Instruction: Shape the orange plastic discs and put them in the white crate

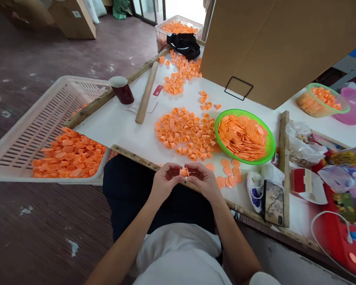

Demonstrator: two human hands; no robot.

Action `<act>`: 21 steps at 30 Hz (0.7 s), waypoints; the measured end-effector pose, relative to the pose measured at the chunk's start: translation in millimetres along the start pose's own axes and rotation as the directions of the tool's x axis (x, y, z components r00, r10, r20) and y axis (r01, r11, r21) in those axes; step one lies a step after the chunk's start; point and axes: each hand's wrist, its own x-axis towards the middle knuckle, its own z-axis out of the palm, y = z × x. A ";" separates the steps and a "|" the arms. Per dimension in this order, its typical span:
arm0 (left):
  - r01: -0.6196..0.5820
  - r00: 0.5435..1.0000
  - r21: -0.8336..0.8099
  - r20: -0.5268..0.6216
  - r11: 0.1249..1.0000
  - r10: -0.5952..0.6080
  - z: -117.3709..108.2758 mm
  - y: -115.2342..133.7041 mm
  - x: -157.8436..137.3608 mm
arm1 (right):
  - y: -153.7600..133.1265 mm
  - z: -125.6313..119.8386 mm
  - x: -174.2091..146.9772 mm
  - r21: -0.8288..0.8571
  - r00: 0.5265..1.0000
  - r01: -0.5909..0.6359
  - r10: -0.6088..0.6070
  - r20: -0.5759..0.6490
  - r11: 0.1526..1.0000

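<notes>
Over the table's front edge, my left hand (167,180) pinches a small orange plastic cup (183,172). From the other side, my right hand (203,180) is closed on a thin orange disc, seen nearly edge-on against the cup. Whether the two parts are joined I cannot tell. Just beyond my hands spreads a pile of loose orange cups (186,132). A green bowl (271,148) full of flat orange discs (243,136) stands to the right. Several loose discs (230,172) lie on the white tabletop near my right hand.
At the left, a pink basket (26,134) holds finished-looking orange pieces (71,156). A dark red mug (123,91) and a wooden stick (146,93) are on the table. A large cardboard box (273,47) stands behind. A phone (273,202) lies near the right front edge.
</notes>
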 end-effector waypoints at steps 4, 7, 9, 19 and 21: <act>-0.012 0.999 -0.005 -0.038 1.000 0.011 4.6 1.4 -2.0 | 3.6 2.6 -1.5 0.008 0.999 0.034 -0.033 -0.042 0.999; 0.007 0.998 -0.022 -0.057 1.000 -0.008 6.2 0.1 -2.5 | 2.3 4.3 -2.6 -0.053 0.993 0.097 -0.101 -0.067 0.994; 0.034 0.998 -0.040 -0.053 0.999 -0.036 5.9 -0.8 -2.6 | 1.9 3.8 -3.5 -0.118 0.987 0.144 -0.152 -0.058 0.982; 0.133 0.990 -0.044 -0.042 0.990 -0.135 5.1 -7.1 -5.9 | 6.9 3.6 -6.4 -0.423 0.966 0.219 -0.257 -0.034 0.879; 0.135 0.989 -0.059 -0.051 0.989 -0.138 4.9 -10.7 -7.2 | 7.5 6.6 -5.1 -0.451 0.967 0.216 -0.255 -0.026 0.866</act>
